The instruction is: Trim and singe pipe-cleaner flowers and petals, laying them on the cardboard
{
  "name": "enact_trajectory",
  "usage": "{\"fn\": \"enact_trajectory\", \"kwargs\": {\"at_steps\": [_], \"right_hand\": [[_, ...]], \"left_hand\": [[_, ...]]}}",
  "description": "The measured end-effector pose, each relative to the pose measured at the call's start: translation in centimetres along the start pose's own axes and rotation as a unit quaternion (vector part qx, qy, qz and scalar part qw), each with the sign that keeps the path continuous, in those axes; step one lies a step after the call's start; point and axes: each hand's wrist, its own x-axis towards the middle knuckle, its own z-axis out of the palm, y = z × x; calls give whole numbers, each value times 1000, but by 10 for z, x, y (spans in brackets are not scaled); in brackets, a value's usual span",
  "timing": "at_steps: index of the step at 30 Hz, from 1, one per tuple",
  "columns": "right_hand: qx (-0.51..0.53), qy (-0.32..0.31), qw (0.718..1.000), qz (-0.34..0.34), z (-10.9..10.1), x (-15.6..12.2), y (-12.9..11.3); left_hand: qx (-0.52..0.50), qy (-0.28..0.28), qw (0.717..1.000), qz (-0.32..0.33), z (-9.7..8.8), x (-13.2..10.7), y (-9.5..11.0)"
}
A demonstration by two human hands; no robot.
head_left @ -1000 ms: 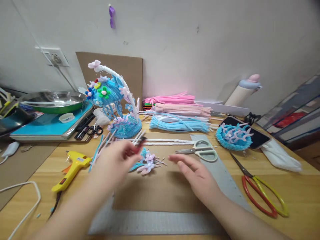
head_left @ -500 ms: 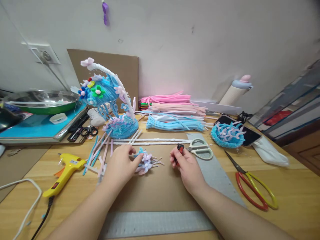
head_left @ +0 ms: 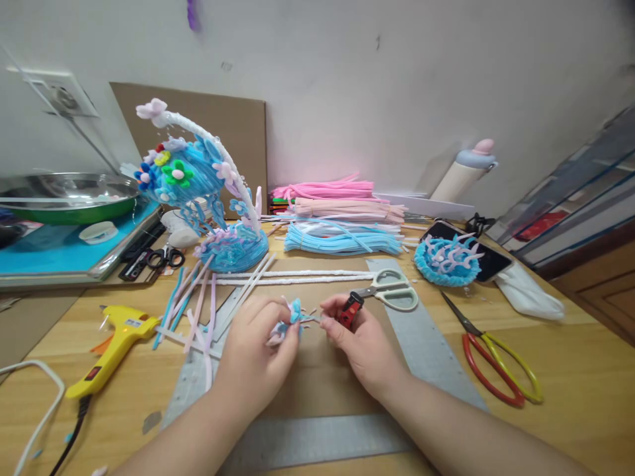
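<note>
My left hand (head_left: pixel 260 344) is closed over a small bunch of blue and pale lilac pipe-cleaner flowers (head_left: pixel 296 309), with thumb and fingertips pinched on it. Thin stems (head_left: pixel 310 319) stick out of the bunch toward the right. My right hand (head_left: pixel 372 347) holds a red and black lighter (head_left: pixel 351 311) tucked against its curled fingers. Its thumb and forefinger meet at the stem ends; whether they touch a stem I cannot tell. Beneath both hands lies a brown cardboard sheet (head_left: pixel 322 390) on a grey cutting mat (head_left: pixel 317 444).
White-handled scissors (head_left: pixel 394 291) and red-and-yellow-handled scissors (head_left: pixel 496 370) lie to the right, near a blue fluffy piece (head_left: pixel 446 261). A yellow glue gun (head_left: pixel 112 350) rests at left. Behind stand a blue flower-decorated ornament (head_left: pixel 233 248) and pipe-cleaner bundles (head_left: pixel 342 239).
My left hand has closed on the flower bunch and turned it slightly. My right hand has come left to the stem ends, still holding the lighter. The view has shifted a little.
</note>
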Motion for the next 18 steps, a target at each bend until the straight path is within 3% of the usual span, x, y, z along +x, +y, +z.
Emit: {"fn": "enact_trajectory", "kwargs": {"at_steps": [3, 8, 12, 18], "right_hand": [[15, -15, 1000, 12, -1, 0, 2], [40, -33, 998, 35, -3, 2, 16], [60, 10, 998, 28, -8, 9, 19], [86, 86, 993, 2, -21, 25, 13]], "left_hand": [[-16, -7, 1000, 9, 6, -5, 1], [-18, -13, 999, -41, 12, -9, -7], [8, -21, 998, -60, 7, -6, -12], [53, -141, 989, -12, 14, 3, -16]]}}
